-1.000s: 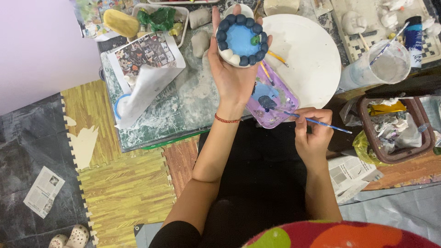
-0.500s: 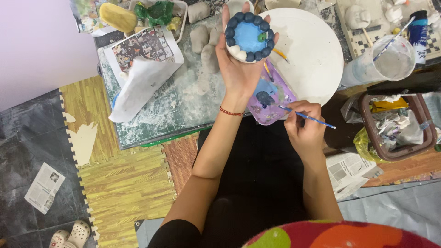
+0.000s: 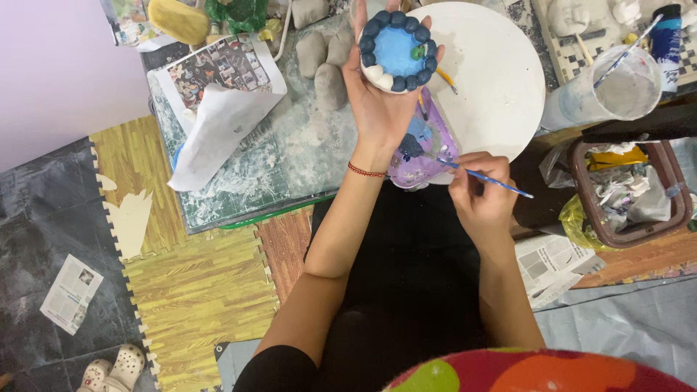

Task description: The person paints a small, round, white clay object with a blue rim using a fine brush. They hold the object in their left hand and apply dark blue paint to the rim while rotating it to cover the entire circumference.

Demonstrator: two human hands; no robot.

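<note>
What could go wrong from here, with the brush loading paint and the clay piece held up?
The left hand holds the round blue clay piece on its fingertips above the table; it could tip.
The right hand dips the thin brush in the purple palette, which overhangs the table edge above the lap.

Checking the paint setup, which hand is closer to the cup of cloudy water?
Right. The right hand with the brush sits below-left of the water cup; the left hand, holding the blue dish, is farther left.
</note>
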